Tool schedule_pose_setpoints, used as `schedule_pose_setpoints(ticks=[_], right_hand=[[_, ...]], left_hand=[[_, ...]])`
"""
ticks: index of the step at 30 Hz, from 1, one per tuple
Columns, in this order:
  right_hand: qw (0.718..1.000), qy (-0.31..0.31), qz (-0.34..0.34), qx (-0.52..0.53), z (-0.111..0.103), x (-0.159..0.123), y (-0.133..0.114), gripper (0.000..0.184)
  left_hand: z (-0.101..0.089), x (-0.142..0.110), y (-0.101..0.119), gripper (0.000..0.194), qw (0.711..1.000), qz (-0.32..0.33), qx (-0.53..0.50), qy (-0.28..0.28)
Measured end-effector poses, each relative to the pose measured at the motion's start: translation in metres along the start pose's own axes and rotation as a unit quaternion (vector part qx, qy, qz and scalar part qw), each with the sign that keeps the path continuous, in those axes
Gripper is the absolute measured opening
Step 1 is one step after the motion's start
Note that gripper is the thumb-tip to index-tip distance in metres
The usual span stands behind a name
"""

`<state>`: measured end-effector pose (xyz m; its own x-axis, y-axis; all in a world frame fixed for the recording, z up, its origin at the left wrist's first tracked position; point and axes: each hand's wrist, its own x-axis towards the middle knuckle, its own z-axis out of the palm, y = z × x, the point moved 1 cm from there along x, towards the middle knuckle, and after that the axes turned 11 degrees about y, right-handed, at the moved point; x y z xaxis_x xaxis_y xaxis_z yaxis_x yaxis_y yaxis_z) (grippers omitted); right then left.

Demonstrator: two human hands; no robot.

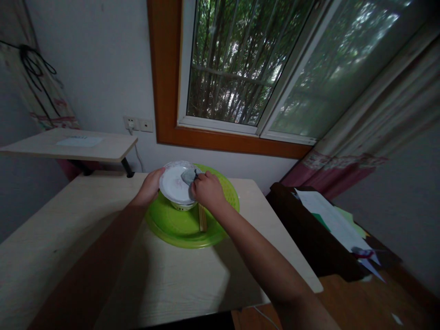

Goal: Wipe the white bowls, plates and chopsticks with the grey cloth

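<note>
My left hand [150, 184] grips the left rim of a white plate [173, 182], which is tilted toward me. In my right hand [209, 189] is a bunched grey cloth [189, 176], pressed against the upper right of the plate's face. Beneath the plate, a patterned bowl [183, 206] shows its lower side; the rest of it is hidden. Both are over a round green plastic tray [165, 229]. A bundle of wooden chopsticks [202, 217] lies in the tray, just below my right hand.
The tray rests on a light wooden table [192, 275]. A small raised shelf [44, 142] with a paper stands at the left. Behind is a window [240, 68]; to the right, papers [326, 211] lie on dark furniture [302, 229].
</note>
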<state>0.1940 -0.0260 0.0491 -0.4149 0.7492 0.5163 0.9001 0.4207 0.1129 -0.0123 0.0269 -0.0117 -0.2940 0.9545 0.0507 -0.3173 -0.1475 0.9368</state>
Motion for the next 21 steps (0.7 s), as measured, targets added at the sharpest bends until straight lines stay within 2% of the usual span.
schedule_pose_setpoints(ticks=[2, 5, 8, 12, 14, 17, 21], right_hand=[[1.000, -0.021, -0.012, 0.019, -0.007, -0.004, 0.000, 0.033], [0.993, -0.057, -0.065, 0.086, -0.017, -0.007, -0.003, 0.035], [0.967, -0.087, -0.136, 0.195, -0.021, -0.004, -0.012, 0.034], [0.929, -0.044, -0.198, 0.310, -0.003, 0.009, -0.029, 0.029], [0.928, -0.008, -0.209, 0.309, 0.012, 0.018, -0.036, 0.028], [0.948, 0.038, -0.194, 0.249, 0.029, 0.028, -0.038, 0.033], [0.982, 0.078, -0.108, 0.132, 0.031, 0.028, -0.027, 0.039]], left_hand=[[0.001, -0.001, 0.002, 0.044, 1.000, 0.000, 0.003, 0.007], [0.002, -0.002, 0.003, 0.048, 1.000, -0.004, -0.004, 0.007], [0.002, -0.002, 0.004, 0.046, 1.000, -0.008, -0.013, 0.006], [0.000, 0.001, 0.006, 0.031, 0.999, -0.024, -0.028, 0.020], [0.001, 0.002, 0.006, 0.024, 0.998, -0.046, -0.043, 0.011], [0.006, 0.004, 0.005, 0.020, 0.996, -0.076, -0.052, -0.011], [0.012, 0.004, -0.001, 0.019, 0.996, -0.070, -0.057, -0.026]])
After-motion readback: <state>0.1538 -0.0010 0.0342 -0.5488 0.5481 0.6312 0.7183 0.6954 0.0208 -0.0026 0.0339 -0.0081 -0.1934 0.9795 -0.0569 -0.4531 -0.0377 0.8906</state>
